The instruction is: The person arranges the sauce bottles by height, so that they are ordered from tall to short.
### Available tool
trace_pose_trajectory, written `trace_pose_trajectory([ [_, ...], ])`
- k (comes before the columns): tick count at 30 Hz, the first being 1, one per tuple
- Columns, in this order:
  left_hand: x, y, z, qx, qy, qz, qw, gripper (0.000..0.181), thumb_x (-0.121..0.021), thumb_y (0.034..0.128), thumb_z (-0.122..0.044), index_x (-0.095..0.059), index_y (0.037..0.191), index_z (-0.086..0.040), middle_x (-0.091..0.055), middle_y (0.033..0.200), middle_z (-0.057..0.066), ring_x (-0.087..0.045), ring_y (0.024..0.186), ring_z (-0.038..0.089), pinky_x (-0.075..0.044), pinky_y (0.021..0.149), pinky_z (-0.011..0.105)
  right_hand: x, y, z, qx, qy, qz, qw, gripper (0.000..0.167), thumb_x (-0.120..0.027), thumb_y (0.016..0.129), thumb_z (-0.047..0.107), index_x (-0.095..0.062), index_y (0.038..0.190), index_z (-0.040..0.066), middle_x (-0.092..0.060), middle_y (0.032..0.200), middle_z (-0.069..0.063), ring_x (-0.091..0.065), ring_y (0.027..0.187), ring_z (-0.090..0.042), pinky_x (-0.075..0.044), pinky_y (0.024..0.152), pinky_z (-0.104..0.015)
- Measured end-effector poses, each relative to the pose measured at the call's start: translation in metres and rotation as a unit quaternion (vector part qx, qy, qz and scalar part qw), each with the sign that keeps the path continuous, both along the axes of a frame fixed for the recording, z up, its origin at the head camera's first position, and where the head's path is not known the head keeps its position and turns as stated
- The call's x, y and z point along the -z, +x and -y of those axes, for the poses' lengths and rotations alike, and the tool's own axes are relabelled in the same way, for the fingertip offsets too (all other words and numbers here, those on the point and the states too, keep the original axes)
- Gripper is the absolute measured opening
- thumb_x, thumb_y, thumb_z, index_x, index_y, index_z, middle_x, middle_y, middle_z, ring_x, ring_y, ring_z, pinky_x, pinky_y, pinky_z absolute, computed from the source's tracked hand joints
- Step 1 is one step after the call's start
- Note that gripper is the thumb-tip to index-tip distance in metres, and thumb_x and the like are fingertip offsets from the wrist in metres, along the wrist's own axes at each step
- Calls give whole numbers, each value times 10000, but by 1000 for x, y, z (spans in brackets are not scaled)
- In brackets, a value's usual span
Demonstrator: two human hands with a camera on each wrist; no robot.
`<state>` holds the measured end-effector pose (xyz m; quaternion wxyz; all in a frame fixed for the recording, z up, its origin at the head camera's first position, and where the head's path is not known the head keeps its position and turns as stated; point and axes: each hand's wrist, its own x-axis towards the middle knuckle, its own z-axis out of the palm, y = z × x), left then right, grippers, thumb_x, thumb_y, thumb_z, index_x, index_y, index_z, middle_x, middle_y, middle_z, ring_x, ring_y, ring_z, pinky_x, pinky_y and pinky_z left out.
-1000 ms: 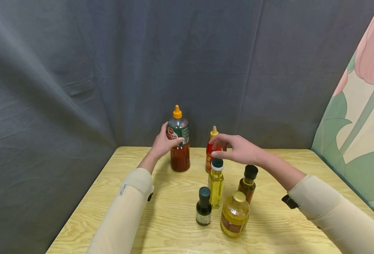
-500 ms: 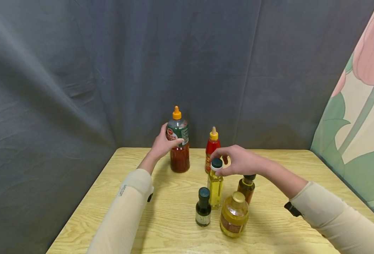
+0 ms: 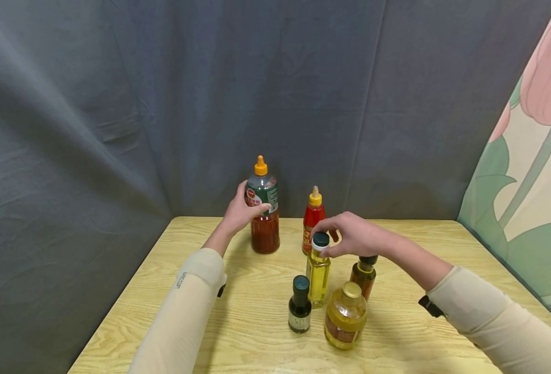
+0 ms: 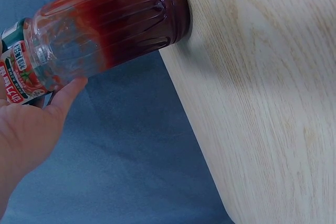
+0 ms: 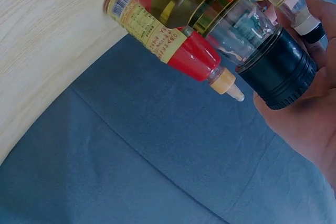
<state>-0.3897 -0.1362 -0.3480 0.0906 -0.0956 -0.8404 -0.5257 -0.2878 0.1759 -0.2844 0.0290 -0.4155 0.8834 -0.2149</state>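
Observation:
My left hand (image 3: 241, 212) grips the upper part of a large ketchup bottle (image 3: 265, 235) with an orange nozzle cap, which stands upright at the back of the table. In the left wrist view, the thumb and fingers of the left hand (image 4: 31, 129) lie at the label end of the ketchup bottle (image 4: 131, 17). My right hand (image 3: 354, 235) pinches the neck of a square bottle of yellow oil (image 3: 318, 278), just below its dark green cap. That oil bottle leans slightly. A black-capped bottle (image 5: 283, 69) partly covers the right hand (image 5: 299, 124) in the right wrist view.
A red squeeze bottle (image 3: 314, 214) with a yellow cap stands behind the oil. Nearer are a small dark bottle (image 3: 300, 311), a round gold-lidded jar (image 3: 345, 324) and the black-capped bottle (image 3: 363, 278). A grey curtain (image 3: 275, 93) hangs behind the wooden table (image 3: 238, 322).
My right hand has come down from above the oil bottle and taken hold of its neck. The bottle's top has shifted slightly to the right. My left hand stays on the ketchup bottle.

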Motion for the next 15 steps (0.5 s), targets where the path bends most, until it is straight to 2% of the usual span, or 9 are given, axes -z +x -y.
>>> trace_pose_trajectory([
  [15, 0, 0, 2, 21, 42, 4, 10000, 969, -823, 861, -381, -204, 1591, -237, -526, 1401, 125, -515, 1270, 315, -415, 1069, 505, -3, -8, -5, 243, 75, -22, 9997, 371, -824, 837, 151, -728, 1190, 90, -610, 819, 83, -497, 699, -154, -408, 580, -294],
])
